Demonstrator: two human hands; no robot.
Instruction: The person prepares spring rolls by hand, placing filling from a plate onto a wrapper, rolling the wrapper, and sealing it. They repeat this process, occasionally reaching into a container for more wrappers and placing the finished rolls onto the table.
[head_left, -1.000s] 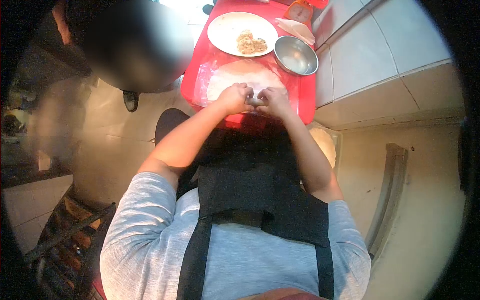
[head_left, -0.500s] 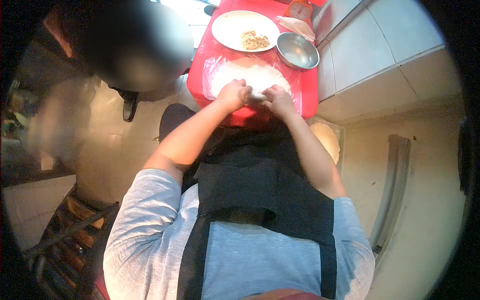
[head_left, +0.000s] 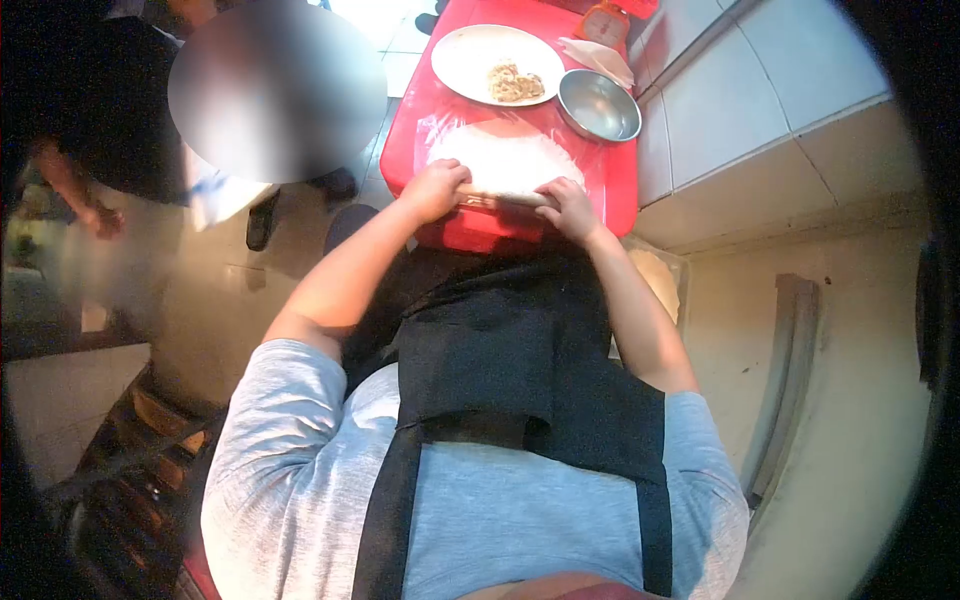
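A thin white round sheet point(head_left: 510, 148) lies on clear plastic on the red table point(head_left: 405, 120). Its near edge is folded into a narrow roll point(head_left: 505, 196). My left hand point(head_left: 438, 190) is closed on the roll's left end, fingers bent over it. At the right end, my right hand point(head_left: 570, 207) grips the roll between thumb and fingers. Beyond the sheet sits a white oval plate point(head_left: 460, 60) with a small heap of pale brown filling point(head_left: 515, 84). A metal bowl point(head_left: 600, 105) stands to the right of the plate.
Behind the bowl are folded pale sheets point(head_left: 598, 60) and an orange scale point(head_left: 603, 25). A tiled wall point(head_left: 720, 120) borders the table's right side. Below the table's right edge is a container with pale round sheets point(head_left: 655, 280). Another person point(head_left: 130, 110) stands at the left.
My hands have moved apart, the left one outward to the left, and the roll between them now shows. The other person has come further into view at the left.
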